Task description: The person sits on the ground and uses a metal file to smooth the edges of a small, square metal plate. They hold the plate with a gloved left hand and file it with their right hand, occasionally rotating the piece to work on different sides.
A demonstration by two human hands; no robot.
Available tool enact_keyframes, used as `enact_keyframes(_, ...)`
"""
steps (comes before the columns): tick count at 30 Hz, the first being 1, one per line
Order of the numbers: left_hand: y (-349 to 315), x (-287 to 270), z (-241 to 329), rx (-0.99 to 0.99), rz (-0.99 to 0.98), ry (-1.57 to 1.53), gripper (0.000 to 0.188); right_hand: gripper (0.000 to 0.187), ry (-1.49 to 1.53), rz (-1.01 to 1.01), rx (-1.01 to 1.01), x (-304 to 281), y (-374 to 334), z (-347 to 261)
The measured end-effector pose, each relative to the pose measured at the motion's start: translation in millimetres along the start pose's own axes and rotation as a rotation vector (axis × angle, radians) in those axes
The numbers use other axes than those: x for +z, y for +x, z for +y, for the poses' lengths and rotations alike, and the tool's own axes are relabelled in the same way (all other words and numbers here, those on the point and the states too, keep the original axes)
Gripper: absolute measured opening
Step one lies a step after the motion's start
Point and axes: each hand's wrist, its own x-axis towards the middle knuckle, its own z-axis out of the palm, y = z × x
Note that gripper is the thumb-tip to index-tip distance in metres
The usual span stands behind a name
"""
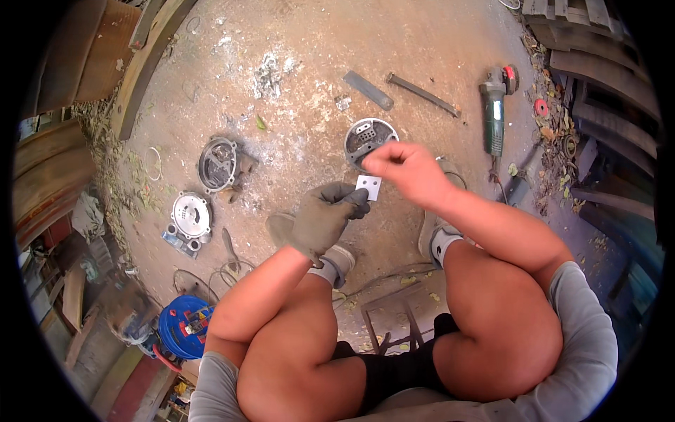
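My left hand [322,219] wears a grey-green work glove. Its thumb and fingers pinch a small white square plate [368,186] with dark holes, held out over the ground between my feet. My bare right hand [413,172] is just above and to the right of the plate, apart from it, with thumb and fingers pressed together; whether anything is between them is hidden. Beyond it lies a round metal housing [363,133] with a perforated inner part, its near right edge covered by my right hand.
A green angle grinder [495,116] lies at the right. Farther ahead are a flat grey bar [368,90] and a brown metal strip [425,96]. Two round metal castings, one dark inside [218,165] and one pale [191,215], sit left, with a blue cable reel [176,327] nearer.
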Motion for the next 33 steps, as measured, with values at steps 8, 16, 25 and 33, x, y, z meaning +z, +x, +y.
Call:
enact_keyframes(8,8,-9,-26,-0.149,0.089,-0.156,0.036,0.027,-1.072,-0.006,0.092,-111,-16,33)
enact_keyframes(16,21,-8,-31,-0.201,0.160,-0.318,0.038,0.031,-1.519,-0.160,0.317,-123,-47,75)
enact_keyframes(25,59,-27,-31,-0.325,0.023,-0.223,0.034,0.025,-1.176,-0.484,0.313,-148,-6,47)
enact_keyframes(33,143,-19,-38,-0.299,0.063,-0.251,0.032,0.035,-0.975,-0.391,0.315,-128,84,2)
